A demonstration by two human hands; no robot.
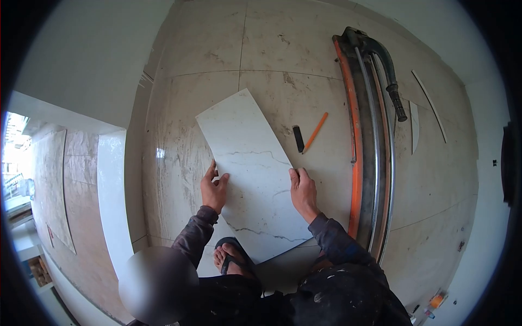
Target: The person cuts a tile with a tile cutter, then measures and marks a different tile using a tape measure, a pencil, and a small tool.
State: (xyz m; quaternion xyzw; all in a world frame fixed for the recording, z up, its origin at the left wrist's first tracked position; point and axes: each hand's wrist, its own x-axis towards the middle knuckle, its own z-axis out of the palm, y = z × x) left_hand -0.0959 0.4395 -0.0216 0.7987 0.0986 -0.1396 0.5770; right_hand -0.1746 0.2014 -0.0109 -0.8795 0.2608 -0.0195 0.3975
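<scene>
A long white tile point(253, 176) with grey marble veins is tilted between my two hands, its near end close to my sandalled foot. My left hand point(213, 187) grips its left edge, thumb on the top face and fingers along the side. On the opposite edge, my right hand point(303, 190) pinches the tile with the thumb on top and the fingers curled at the rim. To the right of the tile, an orange pencil point(315, 133) and a short black object point(298, 139) lie on the floor.
A manual tile cutter point(356, 146) with an orange base, steel rails and a black handle lies along the right. Beyond it are thin tile offcuts point(414, 127). A white wall corner point(115, 190) stands at left. Small orange items point(436, 300) sit at lower right.
</scene>
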